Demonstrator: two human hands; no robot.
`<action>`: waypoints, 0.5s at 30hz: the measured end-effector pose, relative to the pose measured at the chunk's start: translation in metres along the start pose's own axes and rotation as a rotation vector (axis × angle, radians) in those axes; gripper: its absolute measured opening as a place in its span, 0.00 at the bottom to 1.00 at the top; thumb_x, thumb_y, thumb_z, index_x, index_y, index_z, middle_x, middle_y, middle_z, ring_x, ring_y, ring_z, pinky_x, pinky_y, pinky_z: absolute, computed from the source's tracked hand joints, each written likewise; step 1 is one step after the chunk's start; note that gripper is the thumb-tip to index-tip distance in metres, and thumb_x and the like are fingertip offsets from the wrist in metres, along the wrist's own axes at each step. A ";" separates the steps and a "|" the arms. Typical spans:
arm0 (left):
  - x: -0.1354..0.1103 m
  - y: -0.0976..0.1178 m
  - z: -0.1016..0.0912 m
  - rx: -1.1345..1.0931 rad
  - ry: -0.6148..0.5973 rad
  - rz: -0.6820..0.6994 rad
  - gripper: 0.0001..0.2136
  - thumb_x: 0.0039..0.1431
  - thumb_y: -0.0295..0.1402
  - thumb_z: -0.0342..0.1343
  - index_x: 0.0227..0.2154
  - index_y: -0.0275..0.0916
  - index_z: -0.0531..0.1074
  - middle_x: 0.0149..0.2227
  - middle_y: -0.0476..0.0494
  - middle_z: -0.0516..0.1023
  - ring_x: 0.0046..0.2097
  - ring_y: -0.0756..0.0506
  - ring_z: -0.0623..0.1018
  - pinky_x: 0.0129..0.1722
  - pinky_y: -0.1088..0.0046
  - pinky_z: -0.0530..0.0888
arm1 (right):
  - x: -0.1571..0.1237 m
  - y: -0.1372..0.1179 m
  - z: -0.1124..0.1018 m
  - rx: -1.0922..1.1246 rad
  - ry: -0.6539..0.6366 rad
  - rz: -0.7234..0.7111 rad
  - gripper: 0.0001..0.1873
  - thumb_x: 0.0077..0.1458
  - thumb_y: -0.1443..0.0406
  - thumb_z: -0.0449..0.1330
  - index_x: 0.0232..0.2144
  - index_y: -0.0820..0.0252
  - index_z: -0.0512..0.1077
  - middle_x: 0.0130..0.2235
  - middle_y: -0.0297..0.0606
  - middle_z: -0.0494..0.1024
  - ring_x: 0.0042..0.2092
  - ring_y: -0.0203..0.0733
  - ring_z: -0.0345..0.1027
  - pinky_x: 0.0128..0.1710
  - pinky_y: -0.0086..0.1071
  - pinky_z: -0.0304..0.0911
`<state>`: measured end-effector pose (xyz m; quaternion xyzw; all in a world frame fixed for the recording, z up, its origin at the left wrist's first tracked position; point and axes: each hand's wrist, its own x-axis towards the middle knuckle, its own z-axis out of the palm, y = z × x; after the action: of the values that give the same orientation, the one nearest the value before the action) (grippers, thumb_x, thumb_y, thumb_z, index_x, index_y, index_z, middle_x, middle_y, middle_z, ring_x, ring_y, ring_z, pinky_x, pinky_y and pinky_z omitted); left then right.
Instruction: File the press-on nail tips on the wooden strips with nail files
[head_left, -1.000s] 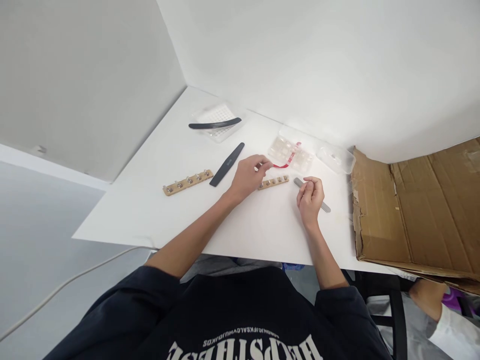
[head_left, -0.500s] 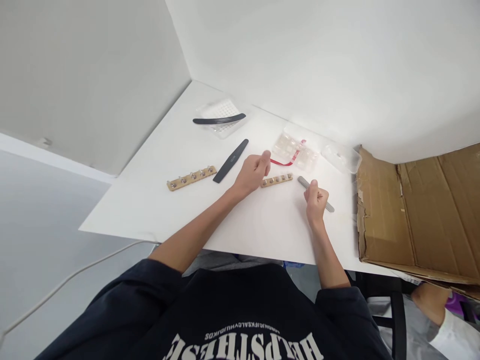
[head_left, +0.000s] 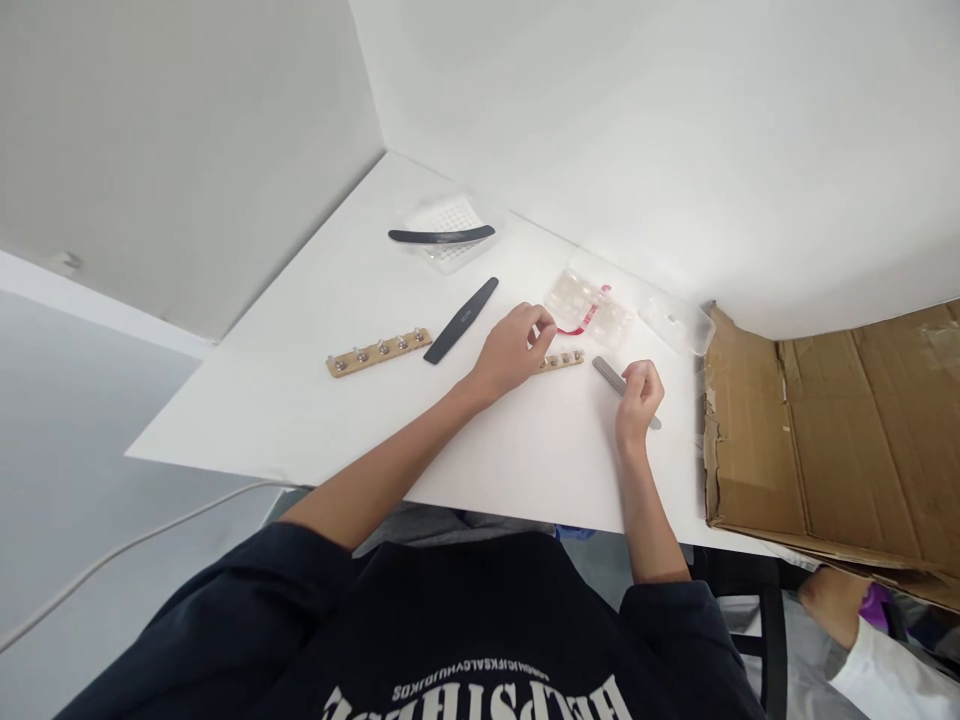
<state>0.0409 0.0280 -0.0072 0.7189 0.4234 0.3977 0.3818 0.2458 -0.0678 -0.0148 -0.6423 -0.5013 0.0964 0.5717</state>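
My left hand (head_left: 514,350) has its fingertips pinched together just above the near end of a short wooden strip with metal studs (head_left: 562,360), next to a red ribbon (head_left: 585,322). Nothing shows between those fingers. My right hand (head_left: 639,395) is curled around the middle of a grey metal nail file (head_left: 609,376), whose ends show on both sides of the fist. A longer studded wooden strip (head_left: 379,352) lies to the left, beside a black nail file (head_left: 461,320).
A second black file (head_left: 441,234) rests on a transparent tray with a white grid (head_left: 457,212). A transparent blister tray (head_left: 574,298) and a plastic box (head_left: 675,325) stand along the wall. Flattened cardboard (head_left: 825,440) lies right of the white table (head_left: 300,420). A co-worker's white sleeve (head_left: 885,682) shows at lower right.
My left hand has moved right, and its fingers have pinched closer over the short strip. My right hand has shifted toward the lower end of the file. The view has swung slightly.
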 end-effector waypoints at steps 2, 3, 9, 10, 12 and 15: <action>0.000 0.000 -0.001 0.012 0.002 0.007 0.08 0.71 0.35 0.50 0.36 0.41 0.70 0.40 0.45 0.76 0.35 0.47 0.75 0.39 0.67 0.73 | 0.008 0.002 -0.002 -0.026 0.080 -0.008 0.24 0.70 0.45 0.53 0.32 0.56 0.67 0.32 0.32 0.69 0.35 0.37 0.63 0.36 0.33 0.62; 0.000 0.000 -0.001 0.014 0.001 0.012 0.07 0.71 0.35 0.50 0.37 0.41 0.70 0.40 0.45 0.76 0.36 0.47 0.75 0.39 0.67 0.72 | 0.014 0.003 -0.004 -0.018 0.127 0.003 0.22 0.70 0.47 0.54 0.34 0.56 0.69 0.33 0.32 0.69 0.35 0.37 0.63 0.37 0.33 0.63; -0.001 0.000 -0.002 0.052 0.018 0.026 0.06 0.72 0.35 0.51 0.43 0.42 0.72 0.44 0.44 0.78 0.37 0.47 0.76 0.39 0.67 0.74 | 0.054 0.019 -0.011 0.109 0.216 0.051 0.14 0.68 0.52 0.57 0.45 0.55 0.68 0.31 0.27 0.66 0.31 0.35 0.64 0.35 0.32 0.67; -0.001 0.001 -0.003 0.064 0.018 0.032 0.07 0.72 0.36 0.51 0.43 0.42 0.72 0.44 0.44 0.78 0.38 0.47 0.76 0.39 0.67 0.74 | 0.058 0.023 -0.012 0.098 0.221 0.056 0.15 0.67 0.52 0.57 0.45 0.55 0.67 0.31 0.27 0.66 0.31 0.35 0.64 0.35 0.31 0.67; -0.001 0.003 -0.004 0.099 0.005 0.040 0.07 0.71 0.36 0.50 0.44 0.42 0.72 0.44 0.44 0.78 0.38 0.46 0.76 0.40 0.67 0.74 | 0.061 0.030 -0.014 0.075 0.234 0.078 0.16 0.67 0.51 0.56 0.45 0.56 0.67 0.30 0.26 0.65 0.30 0.34 0.64 0.34 0.31 0.67; 0.003 0.008 -0.003 0.160 -0.021 0.047 0.07 0.71 0.35 0.51 0.45 0.42 0.73 0.46 0.42 0.78 0.41 0.45 0.78 0.42 0.65 0.75 | 0.059 0.039 -0.017 0.081 0.230 0.118 0.16 0.68 0.50 0.55 0.43 0.56 0.68 0.30 0.26 0.66 0.29 0.34 0.63 0.31 0.30 0.65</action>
<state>0.0416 0.0288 0.0018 0.7609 0.4327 0.3642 0.3180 0.3065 -0.0284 -0.0151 -0.6539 -0.3896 0.0756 0.6441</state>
